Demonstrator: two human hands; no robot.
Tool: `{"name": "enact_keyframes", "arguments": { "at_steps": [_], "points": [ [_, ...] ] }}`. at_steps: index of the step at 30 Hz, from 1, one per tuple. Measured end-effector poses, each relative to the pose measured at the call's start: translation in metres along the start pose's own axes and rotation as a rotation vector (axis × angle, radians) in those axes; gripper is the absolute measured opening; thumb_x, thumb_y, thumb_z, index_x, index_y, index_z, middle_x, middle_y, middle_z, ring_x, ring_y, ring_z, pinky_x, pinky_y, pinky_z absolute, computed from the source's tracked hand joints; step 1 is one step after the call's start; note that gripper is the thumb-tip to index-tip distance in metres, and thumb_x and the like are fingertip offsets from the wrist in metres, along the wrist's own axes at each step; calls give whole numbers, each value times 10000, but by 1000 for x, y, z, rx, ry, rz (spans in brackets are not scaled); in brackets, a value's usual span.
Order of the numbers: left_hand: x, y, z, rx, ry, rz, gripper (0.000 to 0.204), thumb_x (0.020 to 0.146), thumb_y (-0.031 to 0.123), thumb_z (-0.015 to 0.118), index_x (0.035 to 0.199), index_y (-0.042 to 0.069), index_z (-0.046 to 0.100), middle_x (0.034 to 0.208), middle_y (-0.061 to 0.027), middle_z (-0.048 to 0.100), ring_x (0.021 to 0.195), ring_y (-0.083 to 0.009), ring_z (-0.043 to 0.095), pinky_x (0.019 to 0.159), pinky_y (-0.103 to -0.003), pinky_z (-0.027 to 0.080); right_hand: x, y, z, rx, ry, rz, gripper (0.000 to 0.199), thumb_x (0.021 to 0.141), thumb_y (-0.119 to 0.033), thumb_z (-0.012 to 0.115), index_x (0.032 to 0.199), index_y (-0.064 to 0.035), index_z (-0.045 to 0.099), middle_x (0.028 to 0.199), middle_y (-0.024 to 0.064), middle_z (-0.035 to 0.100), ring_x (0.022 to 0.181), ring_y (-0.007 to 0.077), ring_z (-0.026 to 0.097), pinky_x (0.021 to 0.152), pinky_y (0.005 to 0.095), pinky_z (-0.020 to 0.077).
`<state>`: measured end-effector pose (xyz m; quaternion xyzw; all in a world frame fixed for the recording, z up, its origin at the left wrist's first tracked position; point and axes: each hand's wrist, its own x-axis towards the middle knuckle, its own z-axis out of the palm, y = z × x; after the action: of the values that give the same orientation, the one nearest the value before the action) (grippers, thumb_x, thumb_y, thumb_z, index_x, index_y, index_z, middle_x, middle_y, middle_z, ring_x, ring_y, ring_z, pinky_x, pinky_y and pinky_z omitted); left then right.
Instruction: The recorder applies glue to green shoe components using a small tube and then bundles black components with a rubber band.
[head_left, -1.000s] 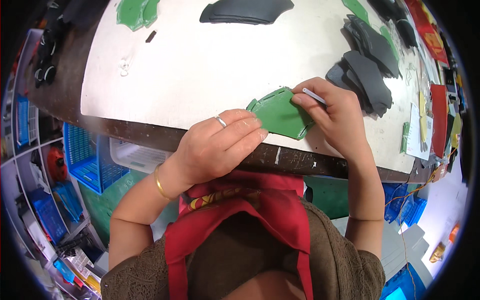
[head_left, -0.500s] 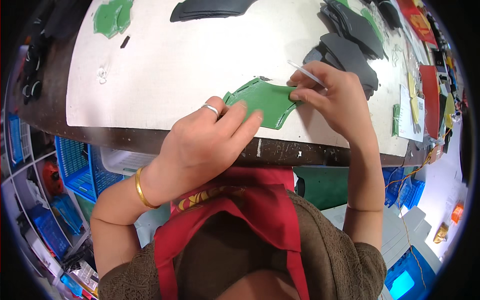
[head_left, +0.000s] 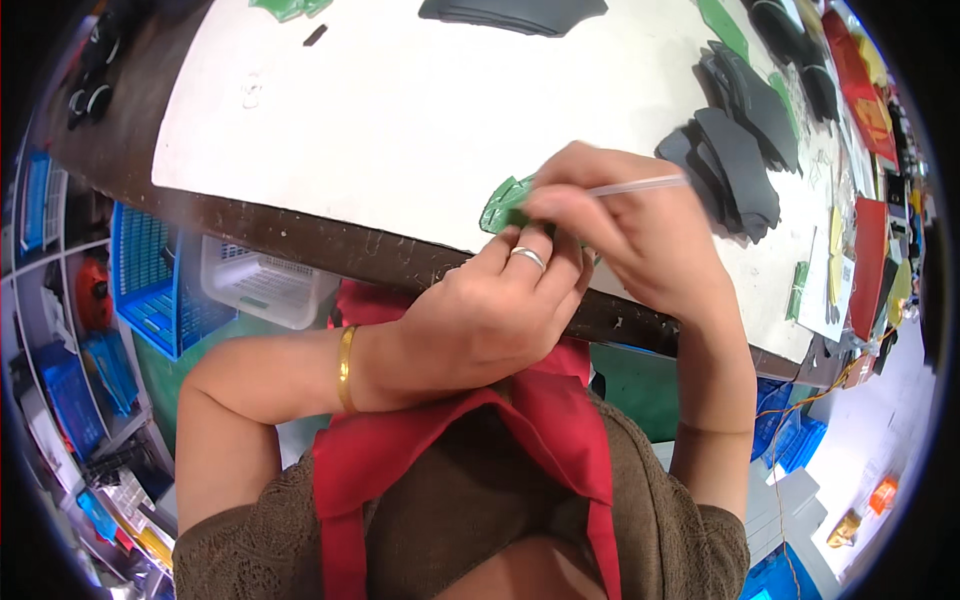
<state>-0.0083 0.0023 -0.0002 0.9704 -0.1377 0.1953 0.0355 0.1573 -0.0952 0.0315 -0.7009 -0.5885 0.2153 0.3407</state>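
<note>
A green cut sheet piece (head_left: 500, 207) with slits along its edge lies at the near edge of the white work surface, mostly covered by my hands. My left hand (head_left: 500, 305), wearing a ring and a gold bangle, has its fingers closed on the near side of this piece. My right hand (head_left: 635, 225) is closed round a thin, pale, stick-like tool (head_left: 642, 185), whose rear end points right. Its fingertips, slightly blurred, are over the green piece beside my left fingers. The tool's working end is hidden.
Stacked dark grey cut pieces (head_left: 735, 165) lie to the right, with another dark stack (head_left: 515, 12) at the far edge. More green pieces (head_left: 290, 6) are far left. Papers (head_left: 825, 290) lie at the right. Below the table stand a blue crate (head_left: 150, 290) and a white basket (head_left: 262, 285).
The green piece, spread flat before, is now largely covered by both hands. My right hand has moved left over it, its tool swinging to point right; my left hand has come rightward. The view has shifted.
</note>
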Motion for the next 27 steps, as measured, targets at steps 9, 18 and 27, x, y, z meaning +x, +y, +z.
{"name": "enact_keyframes", "arguments": {
  "at_steps": [9,18,27],
  "points": [
    [3,-1,3,44,2,-81,337,831,175,605,1090,-8,719,1085,-136,678,825,-230,639,614,-260,549,16,2,-12,-457,-18,-13,217,979,-282,657,900,-80,650,708,111,673,652,326,670,594,411,520],
    [11,-3,7,89,40,-114,330,768,121,662,1065,1,741,1131,-98,717,698,-159,576,514,-233,515,-12,20,-44,-508,70,184,262,1022,-270,630,892,-42,639,753,106,704,665,291,690,606,380,517],
    [16,-2,6,66,22,-126,350,751,70,664,1080,-4,757,1144,-131,739,676,-179,564,556,-256,531,-32,44,-36,360,164,312,334,1079,-280,560,979,15,678,818,67,693,790,151,692,731,298,537]
  ]
}}
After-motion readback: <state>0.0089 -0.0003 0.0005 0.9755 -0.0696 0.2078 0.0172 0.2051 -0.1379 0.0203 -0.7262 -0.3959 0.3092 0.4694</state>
